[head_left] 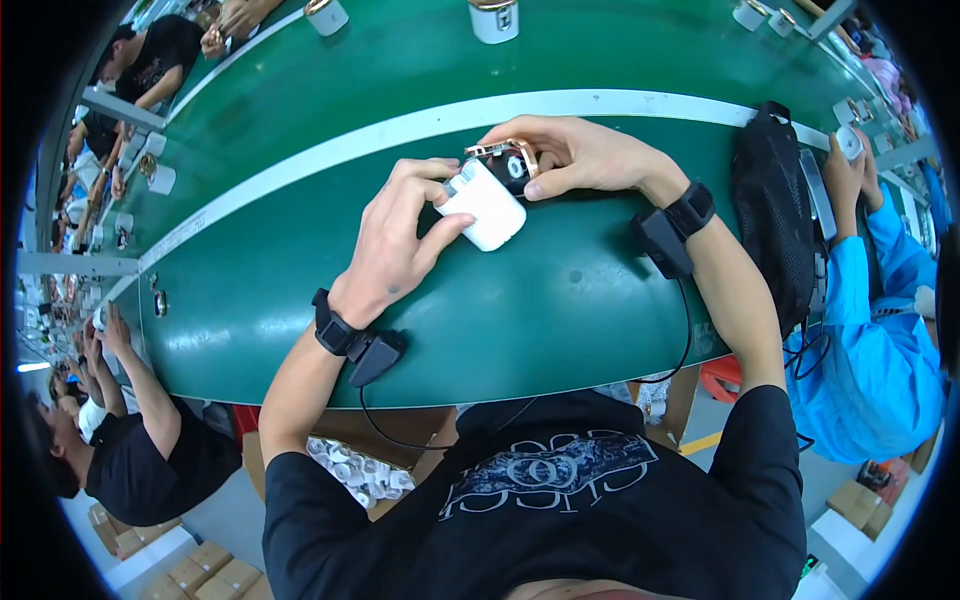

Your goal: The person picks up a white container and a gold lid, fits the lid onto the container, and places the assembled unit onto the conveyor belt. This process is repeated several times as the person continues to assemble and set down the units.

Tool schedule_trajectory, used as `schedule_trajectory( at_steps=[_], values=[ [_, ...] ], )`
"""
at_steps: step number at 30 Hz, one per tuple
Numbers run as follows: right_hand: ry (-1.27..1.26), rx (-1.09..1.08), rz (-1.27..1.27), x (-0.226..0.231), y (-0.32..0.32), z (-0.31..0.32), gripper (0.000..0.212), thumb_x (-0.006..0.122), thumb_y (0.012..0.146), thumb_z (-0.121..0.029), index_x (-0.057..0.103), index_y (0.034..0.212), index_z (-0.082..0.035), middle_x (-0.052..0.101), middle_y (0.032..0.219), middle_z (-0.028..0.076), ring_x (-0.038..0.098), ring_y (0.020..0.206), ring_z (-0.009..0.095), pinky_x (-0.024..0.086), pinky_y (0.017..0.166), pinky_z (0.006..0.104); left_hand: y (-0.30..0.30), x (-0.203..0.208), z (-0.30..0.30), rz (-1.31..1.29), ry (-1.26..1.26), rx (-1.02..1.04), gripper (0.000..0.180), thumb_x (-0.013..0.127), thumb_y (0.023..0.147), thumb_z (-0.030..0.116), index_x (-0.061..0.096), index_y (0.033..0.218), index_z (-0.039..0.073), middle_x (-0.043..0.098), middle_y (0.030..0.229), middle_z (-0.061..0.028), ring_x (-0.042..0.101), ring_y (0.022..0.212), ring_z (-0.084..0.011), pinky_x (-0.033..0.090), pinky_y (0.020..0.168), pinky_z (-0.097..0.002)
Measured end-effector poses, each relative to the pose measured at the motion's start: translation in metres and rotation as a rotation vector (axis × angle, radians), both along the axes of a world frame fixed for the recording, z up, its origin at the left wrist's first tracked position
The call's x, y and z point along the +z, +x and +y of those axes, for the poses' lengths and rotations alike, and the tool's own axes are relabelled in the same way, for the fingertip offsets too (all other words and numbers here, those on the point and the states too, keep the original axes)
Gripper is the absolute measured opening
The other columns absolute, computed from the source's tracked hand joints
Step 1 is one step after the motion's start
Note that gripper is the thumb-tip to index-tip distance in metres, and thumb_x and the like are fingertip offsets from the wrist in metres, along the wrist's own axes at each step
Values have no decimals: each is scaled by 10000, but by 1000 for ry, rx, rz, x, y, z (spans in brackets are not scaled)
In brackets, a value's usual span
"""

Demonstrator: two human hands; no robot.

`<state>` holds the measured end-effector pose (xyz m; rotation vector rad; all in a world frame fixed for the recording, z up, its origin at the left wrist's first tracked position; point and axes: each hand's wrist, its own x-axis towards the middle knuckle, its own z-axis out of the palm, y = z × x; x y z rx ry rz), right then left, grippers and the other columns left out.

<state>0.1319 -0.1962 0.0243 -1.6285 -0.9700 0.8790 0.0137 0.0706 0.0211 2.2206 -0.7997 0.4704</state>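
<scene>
Over the green tabletop, my left hand (393,228) grips a white rounded plastic housing (486,212) between thumb and fingers, its upper end tilted away from me. My right hand (605,155) pinches a black part with a copper-coloured frame (514,168) right against the housing's upper right end. The two pieces meet or overlap there; I cannot tell how far one sits inside the other. Some of my right fingers are hidden behind the framed part. Both wrists wear black straps with small cabled boxes.
A white strip (590,103) divides my bench from a green belt (400,65) carrying white units (495,20). A black mesh bag (770,210) lies to the right, beside a co-worker in blue (870,370). A small part (159,298) lies left. Below the edge is a box of white pieces (365,475).
</scene>
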Motion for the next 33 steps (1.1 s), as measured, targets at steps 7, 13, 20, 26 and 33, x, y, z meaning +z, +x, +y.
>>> schedule_trajectory(
  at_steps=[7,13,20,26,33],
  values=[
    [207,-157,101,7,-10,15,697,638,973,-515,521,1453,-25,633,1292,103,615,1183,172,501,1014,323,-26,17,-23,36,2,181,517,903,775,183,490,1043,25,618,1186,-153,680,1022,-322,561,834,-408],
    [308,-204,237,16,-29,26,679,558,1002,-526,531,1439,-7,639,1292,106,617,1184,172,500,1013,334,-24,-9,-31,597,-748,27,736,933,746,166,446,1268,-13,553,1315,-142,655,957,-210,561,816,-367],
    [290,-202,155,21,-24,26,770,575,956,-598,529,1441,-1,640,1300,113,642,1149,181,518,956,310,-8,-4,-11,729,-638,-235,1005,904,770,140,294,1556,4,576,1301,-97,602,857,-132,495,688,-270],
    [243,-226,58,30,-20,23,713,572,963,-558,567,1413,-6,648,1271,105,635,1088,175,511,925,309,-2,-7,-4,873,-565,-289,975,894,784,173,337,1570,20,615,1207,-59,573,860,-99,434,655,-231],
    [151,-264,-219,46,-41,31,539,567,1020,-413,589,1397,-29,651,1233,89,619,1069,162,490,947,307,-2,-16,-10,245,-269,-49,822,954,703,333,540,1342,23,567,915,-49,568,797,-176,462,664,-323]
  ],
)
